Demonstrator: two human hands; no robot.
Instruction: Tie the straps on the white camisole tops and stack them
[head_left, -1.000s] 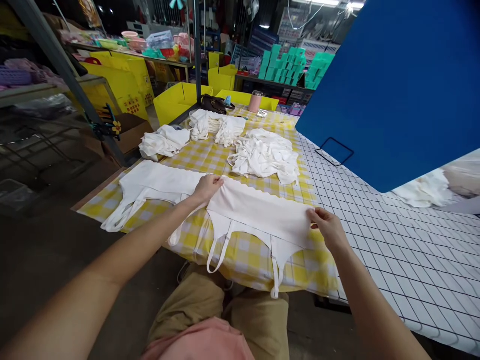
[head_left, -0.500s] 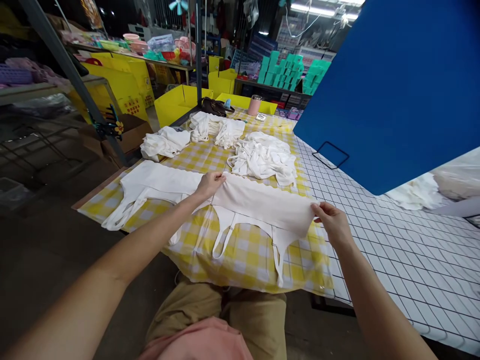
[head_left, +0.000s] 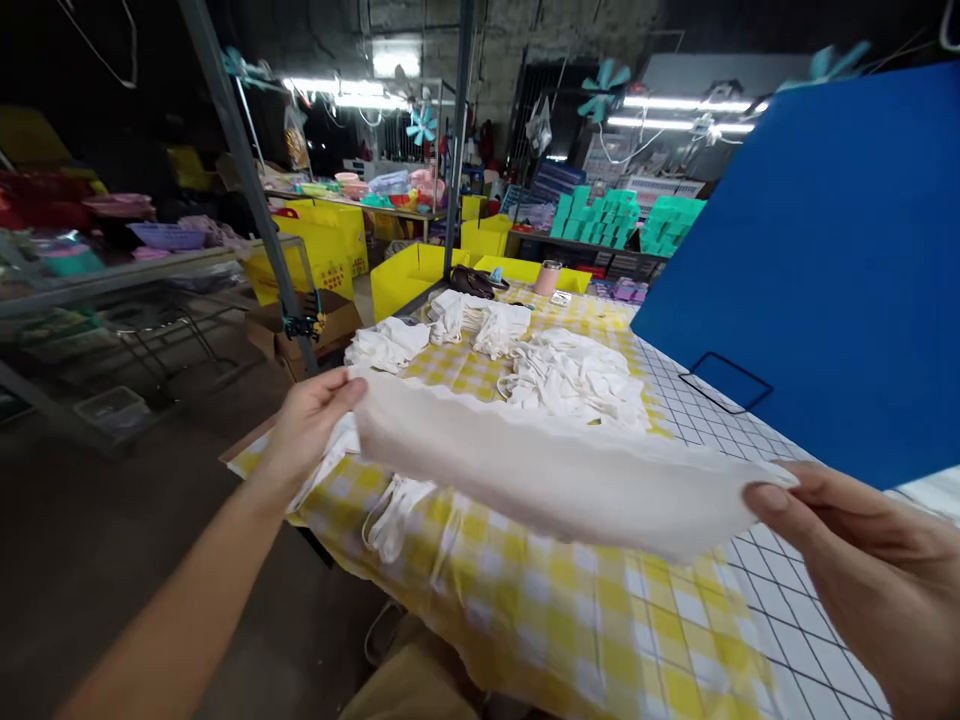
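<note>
A white garment (head_left: 555, 480) hangs stretched between the person's two hands, raised above the near part of the tabletop (head_left: 540, 630), which wears a yellow-and-white checked cover. The left hand (head_left: 304, 430), over the near left corner, pinches one end of the garment's upper edge between thumb and forefinger. The right hand (head_left: 870, 560), out past the checked cover's right edge, pinches the other end with its thumb in front and forefinger along the top; how its remaining fingers are set I cannot tell. The band between them sags slightly and its lower edge is blurred. Below it, toward the near left corner, a second white garment (head_left: 337, 450) lies partly hidden, with white straps (head_left: 394, 515) near the tabletop's front edge. Farther back, a loose white heap (head_left: 577, 375) sits toward the right edge, a smaller white pile (head_left: 386, 345) by the left edge, and a bunched white stack (head_left: 487, 325) between that pile and the far end. Near the far edge stand a dark bag (head_left: 471, 282) and a pink tumbler (head_left: 547, 278). A black-gridded white cover (head_left: 810, 610) adjoins on the right, beneath a tilted blue panel (head_left: 817, 260).
</note>
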